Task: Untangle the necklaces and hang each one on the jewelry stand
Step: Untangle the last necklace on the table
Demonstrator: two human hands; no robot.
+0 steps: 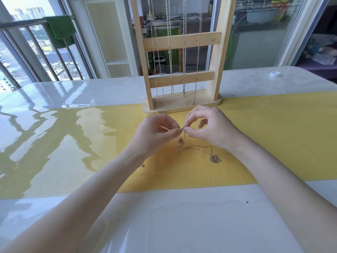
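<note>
A thin gold necklace (196,149) lies on the yellow mat (273,136), with its pendant (214,158) to the lower right. My left hand (155,133) and my right hand (207,127) pinch the chain's clasp end between thumb and forefinger, held just above the mat, fingertips almost touching. Directly behind my hands stands the wooden jewelry stand (182,105). Several chains (169,52) hang from its upper part down past the two crossbars.
The mat lies across a glossy white table (182,216). A small white cap (274,74) sits at the far right of the table. A balcony railing with a green towel (61,30) is at the back left, glass doors behind the stand.
</note>
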